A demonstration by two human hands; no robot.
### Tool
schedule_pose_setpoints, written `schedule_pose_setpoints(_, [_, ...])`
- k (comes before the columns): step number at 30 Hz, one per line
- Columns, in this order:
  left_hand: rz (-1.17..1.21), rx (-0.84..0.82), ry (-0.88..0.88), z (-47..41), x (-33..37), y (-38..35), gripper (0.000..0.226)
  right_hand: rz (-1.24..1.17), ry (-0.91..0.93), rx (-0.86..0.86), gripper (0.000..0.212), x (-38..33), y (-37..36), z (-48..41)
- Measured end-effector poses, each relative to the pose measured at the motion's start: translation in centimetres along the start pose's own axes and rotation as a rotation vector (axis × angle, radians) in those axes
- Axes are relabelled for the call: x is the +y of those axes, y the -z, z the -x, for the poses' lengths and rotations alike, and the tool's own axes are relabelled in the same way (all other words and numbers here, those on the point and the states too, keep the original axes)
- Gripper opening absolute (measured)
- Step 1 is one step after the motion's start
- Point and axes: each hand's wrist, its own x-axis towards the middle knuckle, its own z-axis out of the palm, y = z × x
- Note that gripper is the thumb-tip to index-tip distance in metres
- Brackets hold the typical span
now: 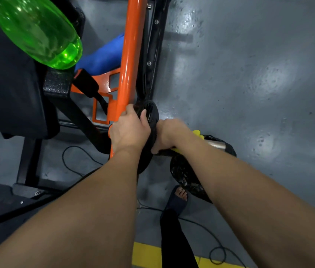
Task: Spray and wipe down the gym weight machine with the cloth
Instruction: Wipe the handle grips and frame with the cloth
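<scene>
Weight machine (152, 55) filling the upper middle of the view, with its orange bar (130, 55) as the marker for everything else. Black weight plate (149, 117) right at the bar's lower end, standing on edge. Left hand (127, 130) just beside the bar, clamped on the plate's rim, fingers (128, 111) curled close together over the top edge, thumb laid on the plate's face on the side away from the bar. Right hand (169, 134) across the plate from the bar, closed on a yellow cloth (197, 132) and touching the plate, fingers curled under and blurred. Silver sleeve (215, 144) poking out past the cloth, further right of the bar. Second black plate (185, 175) below the sleeve. Green spray bottle (36, 29) well left of the bar, high and close to the camera, in neither hand. Blue object (106, 55) just left of the bar, below the bottle. Sandalled foot (179, 196) and black cable (218, 254) on the grey floor (249, 84) below the bar's end, near a yellow line (147, 256).
</scene>
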Motion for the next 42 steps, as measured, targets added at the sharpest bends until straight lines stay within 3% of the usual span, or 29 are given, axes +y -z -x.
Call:
schedule_pose_setpoints(4, [0.004, 0.013, -0.02, -0.1, -0.1, -0.2, 0.042, -0.456, -0.092, -0.346, 0.034, 2.7, 2.6, -0.5])
schedule_pose_setpoints(7, [-0.005, 0.008, -0.033, -0.1, -0.3, -0.1, 0.043, -0.654, -0.142, -0.434, 0.03, 3.6, 2.4, -0.3])
schedule_pose_setpoints(10, [-0.001, 0.002, -0.051, 0.1, -0.4, 0.0, 0.044, -0.442, -0.154, -0.27, 0.051, 2.7, 2.2, 0.0])
schedule_pose_setpoints(12, [0.001, -0.002, -0.054, 0.3, -0.3, 0.2, 0.043, -0.222, -0.151, -0.027, 0.057, 1.3, 0.4, 0.7])
schedule_pose_setpoints(15, [0.021, -0.019, -0.045, 0.3, 0.0, 0.6, 0.041, 0.241, -0.186, 0.499, 0.047, -1.3, -5.2, 2.6])
schedule_pose_setpoints(18, [0.024, -0.026, -0.042, 0.2, -0.1, 0.5, 0.042, 0.406, -0.239, 0.61, 0.037, -2.8, -7.1, 2.5])
schedule_pose_setpoints(20, [0.019, -0.011, -0.044, 0.3, -0.4, 0.2, 0.043, 0.392, -0.194, 0.529, 0.033, -2.5, -6.2, 1.7])
schedule_pose_setpoints(22, [0.018, -0.008, -0.047, 0.3, -0.4, 0.2, 0.043, 0.315, -0.118, 0.403, 0.044, -1.7, -3.8, 1.4])
schedule_pose_setpoints(25, [0.05, -0.022, -0.043, 0.2, -0.2, 0.3, 0.043, 0.03, -0.034, -0.069, 0.052, -0.3, 0.8, 0.1])
schedule_pose_setpoints(28, [0.042, -0.019, -0.05, 0.0, -0.3, 0.2, 0.043, -0.351, -0.197, -0.53, 0.043, 2.3, 2.8, -3.0])
schedule_pose_setpoints(31, [0.018, -0.018, -0.051, -0.1, -0.5, 0.0, 0.041, -0.496, -0.249, -0.626, 0.06, 4.3, 1.3, -5.9])
schedule_pose_setpoints(34, [0.02, -0.04, -0.048, 0.1, -0.2, 0.4, 0.042, -0.535, -0.192, -0.536, 0.081, 4.6, 0.7, -4.9])
schedule_pose_setpoints(36, [0.032, -0.039, -0.048, 0.2, -0.1, 0.7, 0.042, -0.468, -0.111, -0.299, 0.079, 3.6, 1.1, -2.3])
schedule_pose_setpoints(40, [0.054, -0.034, -0.048, 0.5, -0.1, 0.9, 0.041, 0.013, -0.154, 0.309, 0.085, 0.8, -2.7, 3.1])
schedule_pose_setpoints(42, [0.078, -0.036, -0.045, 0.5, -0.1, 1.1, 0.04, 0.251, -0.228, 0.5, 0.08, -1.5, -6.4, 4.7])
